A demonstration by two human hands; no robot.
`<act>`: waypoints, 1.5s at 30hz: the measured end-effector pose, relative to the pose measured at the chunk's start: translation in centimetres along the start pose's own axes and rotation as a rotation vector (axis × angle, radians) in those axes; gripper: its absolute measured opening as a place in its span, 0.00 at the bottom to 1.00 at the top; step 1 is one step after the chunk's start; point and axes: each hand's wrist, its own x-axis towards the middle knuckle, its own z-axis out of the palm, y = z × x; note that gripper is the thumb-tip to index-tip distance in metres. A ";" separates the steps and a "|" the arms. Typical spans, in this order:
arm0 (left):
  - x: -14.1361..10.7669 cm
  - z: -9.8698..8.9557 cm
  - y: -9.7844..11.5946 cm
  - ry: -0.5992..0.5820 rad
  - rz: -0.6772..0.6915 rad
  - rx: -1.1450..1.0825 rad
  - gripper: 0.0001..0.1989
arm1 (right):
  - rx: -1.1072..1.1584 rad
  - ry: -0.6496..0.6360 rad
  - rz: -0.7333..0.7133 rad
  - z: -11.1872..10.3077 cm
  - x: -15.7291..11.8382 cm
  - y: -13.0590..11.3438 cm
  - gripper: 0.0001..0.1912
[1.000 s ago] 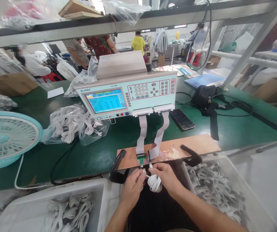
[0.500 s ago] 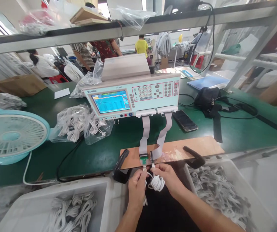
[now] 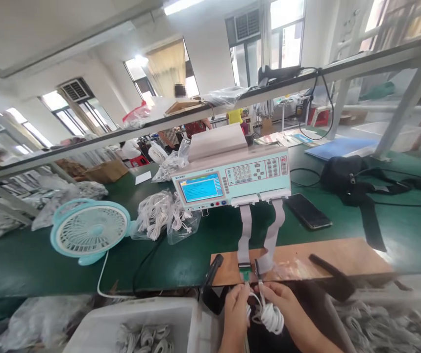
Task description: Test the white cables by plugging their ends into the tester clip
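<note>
My left hand (image 3: 236, 306) pinches one plug end of a white cable, held against the small green connector board (image 3: 246, 274). With its fingers closed, my right hand (image 3: 278, 299) grips the cable's other end at the second dark connector (image 3: 257, 267). The coiled white cable (image 3: 272, 317) hangs between and below both hands. Two grey ribbon cables (image 3: 244, 235) run from these connectors up to the tester (image 3: 232, 181), whose blue screen (image 3: 200, 189) is lit.
A wooden board (image 3: 306, 260) lies along the bench edge with black clamps on it. White bins (image 3: 191, 318) of cables stand below. A turquoise fan (image 3: 94, 230), bagged cables (image 3: 155, 213) and a phone (image 3: 310, 211) are on the bench. People stand beyond the shelf.
The camera view has tilted upward and turned left, so the bench things sit lower and further right. The tester's screen shows different content. Both hands still hold the cable ends at the connectors.
</note>
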 end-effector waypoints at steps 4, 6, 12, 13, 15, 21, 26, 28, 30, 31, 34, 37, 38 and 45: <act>0.1 0.3 -0.1 -0.017 0.020 0.058 0.23 | 0.036 -0.002 0.008 0.1 0.0 0.0 0.22; 0.0 0.3 -0.3 -0.012 0.020 0.070 0.22 | 0.051 0.001 0.009 0.1 -0.1 -0.2 0.22; 0.3 0.5 -0.5 0.047 0.022 0.084 0.19 | 0.012 0.014 0.003 0.3 0.1 0.0 0.23; 0.1 0.6 -0.5 0.053 0.030 0.087 0.19 | -0.006 0.020 0.001 0.5 0.0 0.1 0.23; -0.5 0.9 -0.4 0.043 0.072 0.084 0.18 | -0.055 0.045 -0.008 0.9 -0.4 0.1 0.24; -3.5 1.3 0.7 -0.079 -0.231 -0.184 0.16 | -0.353 0.050 0.026 -4.0 -4.5 -4.1 0.19; -4.3 0.8 1.3 -0.062 -0.384 -0.639 0.16 | -1.183 0.304 -0.021 -13.2 -9.2 -8.0 0.12; -4.6 1.3 1.6 -0.075 -0.283 -0.706 0.17 | -1.233 0.360 -0.040 -13.6 -10.3 -7.3 0.13; -5.1 2.3 2.1 -0.076 -0.113 -0.723 0.18 | -0.997 0.146 0.054 -11.5 -10.8 -5.1 0.17; -5.5 2.8 2.4 -0.080 -0.021 -0.717 0.18 | -0.793 -0.010 0.139 -9.8 -10.7 -3.8 0.18; -6.8 3.7 3.1 -0.125 0.208 -0.656 0.17 | -0.125 -0.230 0.274 -5.0 -9.5 -0.1 0.20; -7.5 3.1 2.7 -0.137 0.339 -0.447 0.17 | 0.112 -0.109 0.076 -2.7 -8.0 1.0 0.15; -7.6 2.7 2.4 -0.130 0.343 -0.307 0.16 | 0.069 -0.071 0.000 -2.7 -7.6 0.8 0.13; -6.5 0.7 1.3 -0.302 0.170 0.459 0.07 | -0.679 -0.057 -0.251 -4.3 -7.4 -1.9 0.08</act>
